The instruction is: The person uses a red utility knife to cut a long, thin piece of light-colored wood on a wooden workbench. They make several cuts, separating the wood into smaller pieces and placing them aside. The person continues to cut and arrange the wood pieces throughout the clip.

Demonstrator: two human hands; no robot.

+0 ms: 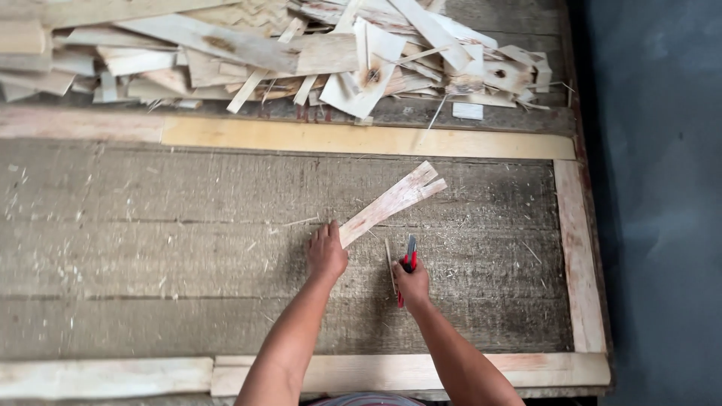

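Seen from above: left hand (326, 252) pressed flat on the near end of a long, pale, thin wooden strip (391, 203), fingers spread over it rather than curled around, pinning it against the grey, rough-grained wooden worktop (150, 248). Strip lying at a slant, running up and to the right from that hand, its far end split into a fork. Right hand (412, 284) just beside the left, its grip closed around a red-and-black utility knife (408, 263), tip pointing away from the body, close to the strip's near end but apart from it. Between the two hands, a narrow pale wood sliver (389, 265) lying on the worktop, touching or nearly touching the right hand; hard to tell which. Bordering the worktop, light wooden battens: one along the far side (361, 140), one down the right edge (577, 256), one along the near edge (391, 372). Beyond the far batten, a heaped pile of pale wood offcuts and thin scraps (301, 53). Fine shavings and splinters scattered across the grey surface.
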